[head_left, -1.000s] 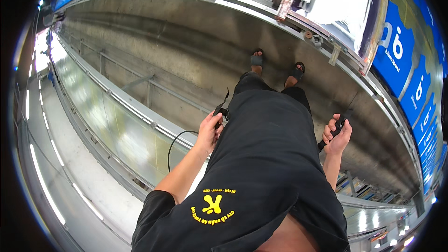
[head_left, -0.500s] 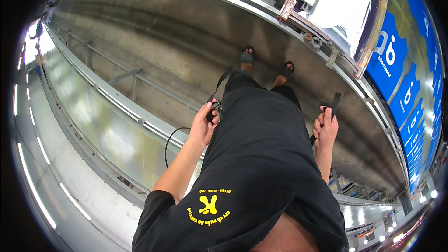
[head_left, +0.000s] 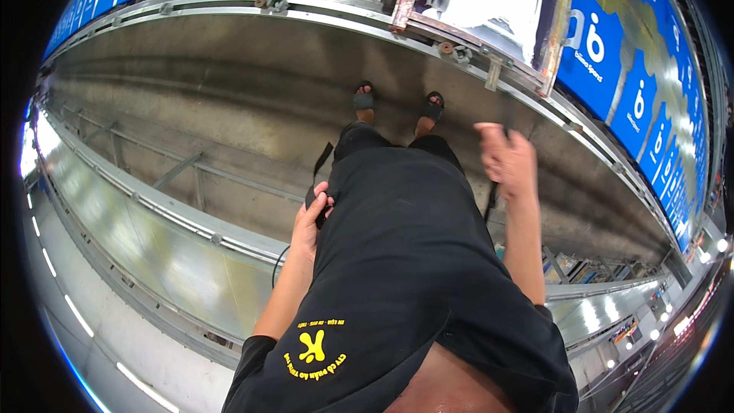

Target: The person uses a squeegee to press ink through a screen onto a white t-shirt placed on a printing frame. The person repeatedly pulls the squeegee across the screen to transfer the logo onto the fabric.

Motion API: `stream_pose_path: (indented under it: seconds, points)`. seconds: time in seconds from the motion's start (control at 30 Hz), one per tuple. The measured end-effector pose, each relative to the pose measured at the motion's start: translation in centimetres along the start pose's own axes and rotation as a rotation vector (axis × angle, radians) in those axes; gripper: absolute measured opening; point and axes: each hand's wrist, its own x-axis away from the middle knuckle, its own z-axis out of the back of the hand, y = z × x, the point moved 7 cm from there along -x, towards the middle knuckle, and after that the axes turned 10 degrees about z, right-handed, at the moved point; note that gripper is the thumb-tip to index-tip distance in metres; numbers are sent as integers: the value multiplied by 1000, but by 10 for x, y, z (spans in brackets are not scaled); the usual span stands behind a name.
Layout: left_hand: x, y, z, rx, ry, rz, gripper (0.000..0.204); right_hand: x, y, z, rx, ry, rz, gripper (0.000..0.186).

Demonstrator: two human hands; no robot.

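**Hands beside the black garment: left on a handset, right raised and blurred**

At the left edge of the black garment [head_left: 405, 260], the left hand [head_left: 310, 222] is clenched around a small black handset [head_left: 316, 197]. A flat black strap [head_left: 321, 159] rises from the handset, and a thin black cable [head_left: 277, 264] drops from it along the forearm. On the opposite side of the garment, the right hand [head_left: 506, 160] is raised above hip level with its fingers curled; motion blur prevents any finding on whether it grips anything. A dark strap-like piece [head_left: 492, 200] hangs just below that hand, touching the garment's right edge. Beyond the garment's far end, two feet in dark sandals [head_left: 363, 99] stand on the grey concrete floor [head_left: 229, 107]. Left of the garment, a metal rail [head_left: 153, 206] crosses the floor diagonally.
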Motion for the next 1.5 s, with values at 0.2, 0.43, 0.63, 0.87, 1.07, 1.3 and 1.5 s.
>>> stream_pose_path:
  seconds: [0.2,0.43,0.63,0.87,1.07,1.3,1.5]
  points:
    - [-19,17,-21,-212,-123,-155,49,-7,48,-94,445,-639,-103,29]
    - [-14,27,-40,-403,-145,-183,54,-11,44,-101,547,-680,-148,33]
    - [-5,34,-40,-217,-65,-95,51,-16,43,-69,113,-444,-229,37]
    - [-30,24,-4,-202,68,-173,66,-31,34,-18,-267,-210,-132,39]
    - [-17,37,0,-394,263,-234,93,-25,36,46,-573,-26,-35,43]
    - [17,42,-35,-377,285,-387,92,-24,53,38,-669,-66,-16,42]
    - [-5,57,-22,-463,192,-341,47,-17,65,-15,-467,-108,-108,36]
